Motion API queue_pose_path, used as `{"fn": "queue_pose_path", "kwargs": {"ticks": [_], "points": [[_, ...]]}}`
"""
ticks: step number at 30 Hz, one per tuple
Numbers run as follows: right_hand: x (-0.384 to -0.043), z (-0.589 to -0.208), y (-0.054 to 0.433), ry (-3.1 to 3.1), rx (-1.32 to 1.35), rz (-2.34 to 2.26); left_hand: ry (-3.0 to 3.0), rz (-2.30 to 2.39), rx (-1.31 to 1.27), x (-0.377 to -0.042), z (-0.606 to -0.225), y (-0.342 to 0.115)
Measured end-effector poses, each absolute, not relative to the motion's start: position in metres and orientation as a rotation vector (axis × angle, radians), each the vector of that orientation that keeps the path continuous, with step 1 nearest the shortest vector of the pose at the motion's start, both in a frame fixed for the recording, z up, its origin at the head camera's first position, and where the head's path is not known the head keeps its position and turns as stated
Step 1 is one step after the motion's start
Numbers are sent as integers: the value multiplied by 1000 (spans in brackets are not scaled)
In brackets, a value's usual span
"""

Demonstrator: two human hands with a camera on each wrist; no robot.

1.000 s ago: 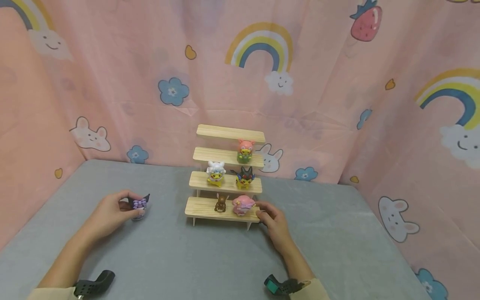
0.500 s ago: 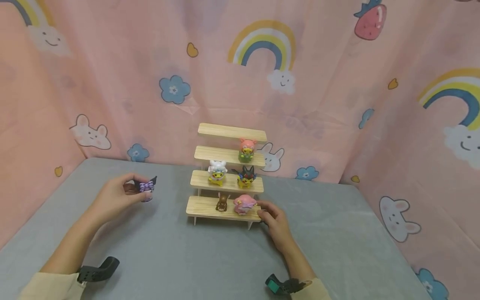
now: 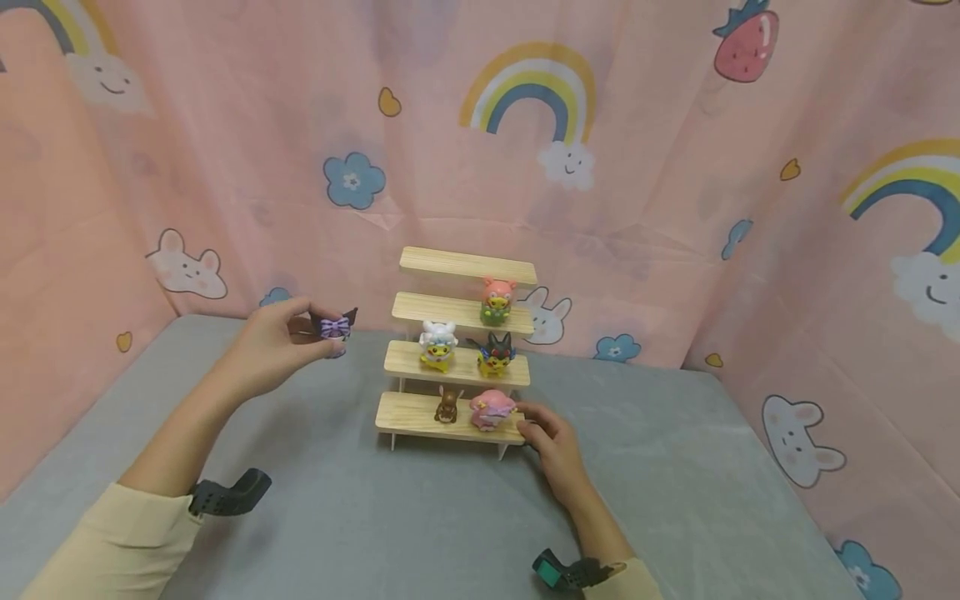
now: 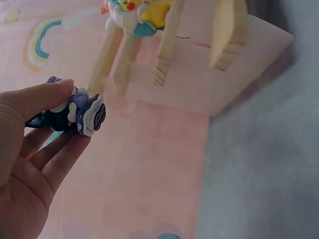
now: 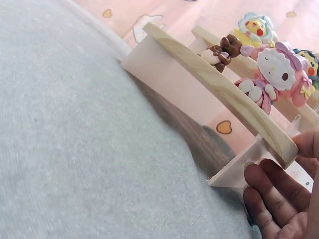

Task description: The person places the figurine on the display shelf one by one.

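My left hand [image 3: 273,343] pinches a small black and purple figurine [image 4: 75,110] between thumb and fingers, raised above the table to the left of a tiered wooden display stand [image 3: 420,415]. In the left wrist view the figurine lies sideways, with its dark and white base toward the shelves. My right hand [image 3: 553,446] grips the right end of the stand's lowest shelf, thumb on top and fingers beneath, as the right wrist view shows. Close beside that thumb sits a pink figurine [image 5: 279,74]; a brown figurine [image 5: 222,54] stands left of it on the same shelf.
One shelf up stand a white-hooded yellow figurine [image 3: 437,348] and a dark-eared yellow figurine [image 3: 497,357]. A pink and green figurine [image 3: 498,303] is on the third shelf, at its right. Behind the grey table [image 3: 360,517] hangs a pink patterned curtain [image 3: 300,108].
My left hand has lifted the black and purple figurine off the table and carried it up and rightward, closer to the stand. My right hand stays at the lowest shelf's end.
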State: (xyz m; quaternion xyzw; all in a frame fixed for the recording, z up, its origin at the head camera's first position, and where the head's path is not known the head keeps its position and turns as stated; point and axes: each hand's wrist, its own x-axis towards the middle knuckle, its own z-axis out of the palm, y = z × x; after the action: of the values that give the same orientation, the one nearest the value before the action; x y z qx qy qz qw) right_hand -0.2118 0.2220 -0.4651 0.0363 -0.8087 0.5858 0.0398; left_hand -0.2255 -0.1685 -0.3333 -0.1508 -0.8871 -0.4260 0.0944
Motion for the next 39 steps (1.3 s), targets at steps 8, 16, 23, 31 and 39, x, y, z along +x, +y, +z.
{"fn": "queue_pose_path", "kwargs": {"ticks": [8, 16, 23, 31, 39], "points": [[-213, -466, 222, -2477, 112, 1803, -2551, -1304, -542, -239, -309, -143], [-211, -466, 223, -2499, 112, 1780, -2497, -1348, -606, -256, -296, -118], [-211, -465, 223, -2487, 115, 1792, -2470, -1349, -671, -269, -287, -102], [-213, -465, 224, -2492, 103, 1794, -2500, -1365, -674, -282, -285, -85], [-214, -466, 225, -2479, 138, 1808, -2503, -1448, -681, -293, -292, -74]]}}
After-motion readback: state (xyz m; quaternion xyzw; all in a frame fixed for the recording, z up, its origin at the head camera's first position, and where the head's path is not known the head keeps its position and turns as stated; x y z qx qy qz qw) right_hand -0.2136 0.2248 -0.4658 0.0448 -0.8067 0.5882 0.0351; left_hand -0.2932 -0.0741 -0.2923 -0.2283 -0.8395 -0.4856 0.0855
